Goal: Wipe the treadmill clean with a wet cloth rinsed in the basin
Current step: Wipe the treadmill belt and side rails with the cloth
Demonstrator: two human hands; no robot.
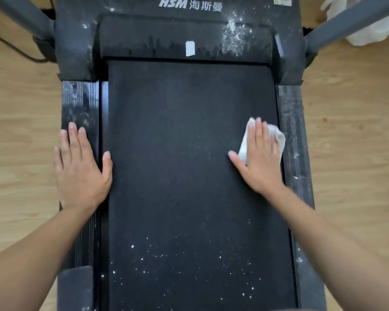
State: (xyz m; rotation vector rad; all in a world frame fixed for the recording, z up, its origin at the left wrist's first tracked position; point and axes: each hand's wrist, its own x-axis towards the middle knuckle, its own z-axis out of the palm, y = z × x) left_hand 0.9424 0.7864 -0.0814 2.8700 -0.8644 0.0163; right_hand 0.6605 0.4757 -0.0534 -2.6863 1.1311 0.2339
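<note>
Treadmill (pixel 76 52): its long axis runs straight away from the camera, the motor cover (pixel 155 37) with the HSM lettering at the far end and the near end at the bottom of the view.
Belt (pixel 184 142): black, lengthwise down the middle between the two side rails; white specks (pixel 189 261) are scattered on its near part.
Cloth (pixel 276 135): white and crumpled, lying on the right edge of the belt just beside the right side rail (pixel 292 113), about halfway along the deck; its longer side runs roughly along the belt.
Right hand (pixel 261 162): lies flat on top of the cloth, pressing it onto the belt; the fingers (pixel 259 133) are straight and point toward the far end, the thumb spread out onto the bare belt.
Left hand (pixel 81 167): rests palm down on the left side rail (pixel 81 102), grasping nothing; the fingers (pixel 73 140) are released and straight, pointing away, the thumb reaching onto the belt's edge.
Powder (pixel 234 39): a white patch on the right of the motor cover; the right side rail is dusty too.
Floor (pixel 20 131): light wood, on both sides of the treadmill.
Bag (pixel 368 30): white, on the floor at the far right, behind the grey upright (pixel 346 25).
</note>
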